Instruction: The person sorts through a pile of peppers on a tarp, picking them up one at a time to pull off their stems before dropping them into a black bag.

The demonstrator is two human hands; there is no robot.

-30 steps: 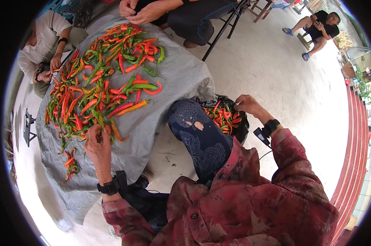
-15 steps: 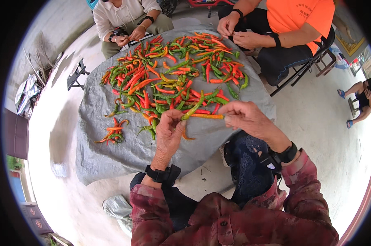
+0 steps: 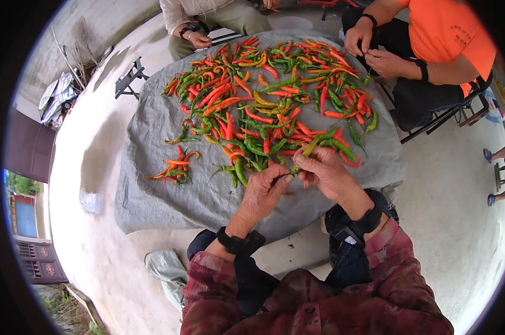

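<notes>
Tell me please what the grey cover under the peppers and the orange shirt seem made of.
The grey cover looks like thin plastic sheeting or coated cloth, dull, with visible creases. The orange shirt seems matte fabric, draping softly; cotton or synthetic, I cannot tell.

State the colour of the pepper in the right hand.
Yellowish green; the pepper shows best in the head view.

Red, green and orange peppers (image 3: pixel 228 104) on grey sheet (image 3: pixel 152 204); mottled red sleeves (image 3: pixel 210 285)
</notes>
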